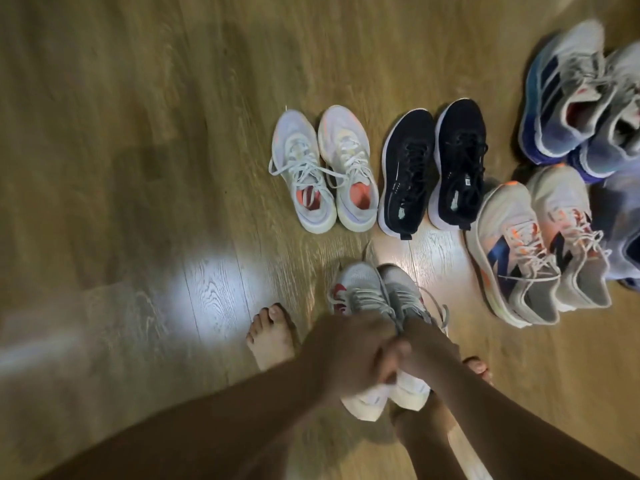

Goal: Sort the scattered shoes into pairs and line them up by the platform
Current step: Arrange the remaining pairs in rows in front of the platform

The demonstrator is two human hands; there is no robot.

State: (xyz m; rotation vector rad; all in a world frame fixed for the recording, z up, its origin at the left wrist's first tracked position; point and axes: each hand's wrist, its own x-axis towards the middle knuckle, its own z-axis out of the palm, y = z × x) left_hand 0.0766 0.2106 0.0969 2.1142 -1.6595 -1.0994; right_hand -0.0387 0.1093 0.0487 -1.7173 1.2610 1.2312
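Observation:
I hold a pair of grey-white sneakers with red marks side by side above the floor, toes pointing away. My left hand [346, 351] grips the left sneaker [360, 289] at its opening, and my right hand [429, 348] grips the right sneaker [401, 289] the same way. On the floor beyond stand a pale pair with orange lining [322, 168], a black pair [433, 164], a white pair with blue and orange marks [540, 244] and a blue-and-white pair [581, 95] at the upper right.
The floor is wood plank [138, 168] with a bright glare patch at the lower left. My bare feet [270, 337] stand on either side of the held sneakers. More blue shoe material [623, 220] shows at the right edge.

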